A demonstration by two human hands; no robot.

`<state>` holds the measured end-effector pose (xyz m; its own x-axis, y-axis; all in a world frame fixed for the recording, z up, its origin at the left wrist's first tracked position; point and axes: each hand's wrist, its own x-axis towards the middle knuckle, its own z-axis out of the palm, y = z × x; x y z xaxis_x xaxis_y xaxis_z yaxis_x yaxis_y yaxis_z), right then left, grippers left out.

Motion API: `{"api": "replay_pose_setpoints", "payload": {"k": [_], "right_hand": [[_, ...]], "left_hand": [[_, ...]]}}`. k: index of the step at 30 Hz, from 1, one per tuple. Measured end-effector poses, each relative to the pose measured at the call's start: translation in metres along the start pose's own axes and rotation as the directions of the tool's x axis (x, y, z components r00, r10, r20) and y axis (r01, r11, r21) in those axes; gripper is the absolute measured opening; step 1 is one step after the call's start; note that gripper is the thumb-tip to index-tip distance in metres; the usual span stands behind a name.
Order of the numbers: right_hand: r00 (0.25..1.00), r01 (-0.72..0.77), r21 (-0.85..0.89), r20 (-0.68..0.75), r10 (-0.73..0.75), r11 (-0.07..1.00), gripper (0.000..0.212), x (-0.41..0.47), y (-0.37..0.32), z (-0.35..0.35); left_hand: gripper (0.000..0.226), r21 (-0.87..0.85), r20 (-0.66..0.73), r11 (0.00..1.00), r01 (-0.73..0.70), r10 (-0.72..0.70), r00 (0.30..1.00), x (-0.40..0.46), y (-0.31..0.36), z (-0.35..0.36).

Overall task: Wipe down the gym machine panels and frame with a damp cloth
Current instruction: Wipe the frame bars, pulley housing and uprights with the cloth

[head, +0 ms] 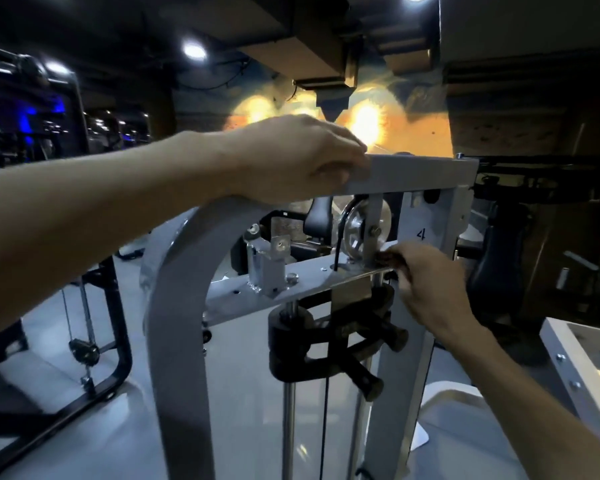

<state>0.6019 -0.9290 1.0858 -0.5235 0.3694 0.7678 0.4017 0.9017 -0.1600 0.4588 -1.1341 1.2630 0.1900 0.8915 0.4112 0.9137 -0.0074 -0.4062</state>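
Observation:
A grey gym machine frame (420, 173) stands right in front of me, with a curved upright on the left and a flat top bar. My left hand (298, 161) grips the left end of that top bar, fingers curled over it. Lower down, my right hand (426, 282) holds a dark brownish cloth (392, 259) against the right end of the grey cross plate (305, 282), next to a metal pulley wheel (359, 228). Most of the cloth is hidden inside the hand.
Below the cross plate sit a black weight-stack top with handle pegs (336, 341), chrome guide rods (288, 420) and a black cable. A black machine frame (118, 341) stands left, a white frame (575, 368) right, and a black padded seat (496, 271) behind.

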Motion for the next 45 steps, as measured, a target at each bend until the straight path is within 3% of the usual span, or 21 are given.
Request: {"api": "replay_pose_setpoints", "payload": {"k": [3,7,12,16,19,22,25,30,33,36,42,45], "right_hand": [[1.000,0.021,0.146,-0.023,-0.018,0.989,0.016,-0.006,-0.008,-0.003],[0.990,0.114,0.251,-0.108,-0.090,0.961,0.022,-0.008,-0.030,-0.011],[0.983,0.180,0.227,-0.019,-0.180,0.957,0.024,-0.016,-0.057,0.001],[0.985,0.169,0.269,-0.064,-0.157,0.948,0.028,-0.029,-0.078,0.013],[0.958,0.273,0.242,0.023,-0.286,0.931,0.041,-0.033,-0.084,0.017],[0.966,0.234,0.194,0.065,-0.250,0.953,0.046,-0.021,-0.058,0.009],[0.987,0.164,0.193,-0.028,-0.161,0.968,0.038,-0.024,-0.062,0.005],[0.942,0.323,0.277,-0.003,-0.335,0.905,0.047,-0.042,-0.096,0.012],[0.984,0.175,0.214,-0.003,-0.178,0.961,0.054,-0.032,-0.062,0.005],[0.998,0.034,0.183,-0.066,-0.022,0.983,0.045,-0.031,-0.064,0.004],[0.944,0.329,0.269,-0.101,-0.313,0.905,0.029,-0.054,-0.114,0.015],[0.968,0.242,0.271,-0.130,-0.214,0.932,0.042,-0.051,-0.094,0.016]], "left_hand": [[0.052,0.112,-0.055,0.990,-0.088,0.094,0.994,-0.029,0.002,0.008],[0.046,0.295,-0.092,0.955,-0.038,0.068,0.993,-0.075,0.022,0.037],[0.047,0.220,-0.113,0.970,0.104,-0.080,0.990,-0.141,0.072,0.103],[0.049,0.113,-0.102,0.961,0.252,-0.241,0.965,-0.165,0.100,0.138],[0.047,0.020,-0.132,0.950,0.312,-0.307,0.942,-0.165,0.110,0.146],[0.035,-0.026,-0.188,0.949,0.313,-0.312,0.931,-0.164,0.113,0.148],[0.025,-0.048,-0.225,0.946,0.319,-0.322,0.920,-0.162,0.115,0.152],[0.020,-0.067,-0.236,0.937,0.343,-0.349,0.907,-0.159,0.116,0.158],[0.020,-0.100,-0.253,0.940,0.327,-0.342,0.905,-0.160,0.115,0.159],[0.018,-0.114,-0.256,0.937,0.329,-0.348,0.902,-0.160,0.116,0.161],[0.017,-0.143,-0.293,0.945,0.296,-0.326,0.899,-0.164,0.113,0.162],[0.021,-0.226,-0.340,0.948,0.225,-0.294,0.893,-0.180,0.114,0.167]]}}
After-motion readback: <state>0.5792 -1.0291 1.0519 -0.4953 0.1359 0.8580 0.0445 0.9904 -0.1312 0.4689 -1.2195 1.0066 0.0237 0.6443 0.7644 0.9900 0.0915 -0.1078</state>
